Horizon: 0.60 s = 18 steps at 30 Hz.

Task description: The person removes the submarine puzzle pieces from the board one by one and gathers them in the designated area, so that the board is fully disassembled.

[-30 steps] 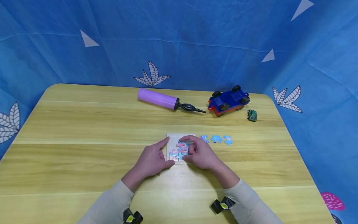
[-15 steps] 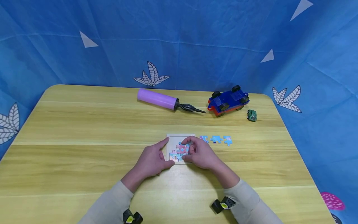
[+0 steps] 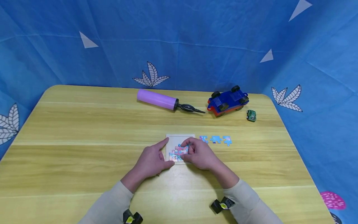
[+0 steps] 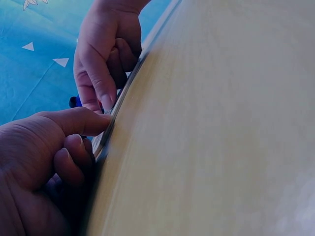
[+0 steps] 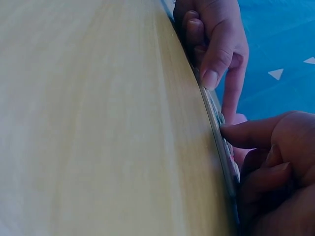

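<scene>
In the head view a square white puzzle tray (image 3: pixel 174 140) lies on the table. My left hand (image 3: pixel 151 160) holds its near left corner, index finger along the left side and thumb at the near edge. Between the thumb and index finger of my right hand (image 3: pixel 202 154) is a pink and blue puzzle piece (image 3: pixel 180 150), over the tray's near part. A pale blue puzzle piece (image 3: pixel 173 156) sits in the near left corner; other pieces beside it are partly hidden by the right hand. Both wrist views show the tray only edge-on, with the fingertips at it.
Three loose blue puzzle pieces (image 3: pixel 216 139) lie in a row right of the tray. Farther back are a purple hand pump (image 3: pixel 157 99), an overturned blue and red toy car (image 3: pixel 227 100) and a small green toy car (image 3: pixel 251 115). A blue curtain (image 3: pixel 179 43) hangs behind the table.
The pink and blue piece has shifted slightly toward the tray's near side and left, with the right fingertips following. The left hand stays on the tray.
</scene>
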Tool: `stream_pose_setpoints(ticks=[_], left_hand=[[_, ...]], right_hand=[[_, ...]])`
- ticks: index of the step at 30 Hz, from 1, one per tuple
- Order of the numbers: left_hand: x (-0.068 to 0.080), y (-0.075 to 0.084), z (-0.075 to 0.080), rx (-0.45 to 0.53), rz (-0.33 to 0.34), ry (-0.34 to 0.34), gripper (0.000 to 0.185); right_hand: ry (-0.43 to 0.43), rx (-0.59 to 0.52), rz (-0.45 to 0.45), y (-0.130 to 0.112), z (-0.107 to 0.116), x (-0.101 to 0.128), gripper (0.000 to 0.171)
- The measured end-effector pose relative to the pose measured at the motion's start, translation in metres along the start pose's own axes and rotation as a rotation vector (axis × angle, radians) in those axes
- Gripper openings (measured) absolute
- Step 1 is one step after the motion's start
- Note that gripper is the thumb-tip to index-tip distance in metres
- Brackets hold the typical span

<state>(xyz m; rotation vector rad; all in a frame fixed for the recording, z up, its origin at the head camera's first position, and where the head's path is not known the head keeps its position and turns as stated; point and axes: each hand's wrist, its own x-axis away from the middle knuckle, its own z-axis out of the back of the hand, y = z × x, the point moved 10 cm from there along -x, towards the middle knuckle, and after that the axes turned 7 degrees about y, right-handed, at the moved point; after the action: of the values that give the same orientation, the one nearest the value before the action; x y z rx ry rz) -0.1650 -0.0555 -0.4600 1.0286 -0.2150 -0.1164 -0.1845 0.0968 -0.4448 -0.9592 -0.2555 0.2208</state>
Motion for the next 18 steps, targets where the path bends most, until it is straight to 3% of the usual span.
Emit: stream_pose_setpoints(ticks=[9,18], left_hand=[[0.000,0.001,0.000,0.013,-0.013,0.000,0.091],[0.000,0.001,0.000,0.009,-0.017,0.006,0.092]], right_hand=[[0.001,0.022,0.018,0.000,0.000,0.004,0.027],[0.036,-0.028,0.053,-0.003,0.004,0.013,0.029]])
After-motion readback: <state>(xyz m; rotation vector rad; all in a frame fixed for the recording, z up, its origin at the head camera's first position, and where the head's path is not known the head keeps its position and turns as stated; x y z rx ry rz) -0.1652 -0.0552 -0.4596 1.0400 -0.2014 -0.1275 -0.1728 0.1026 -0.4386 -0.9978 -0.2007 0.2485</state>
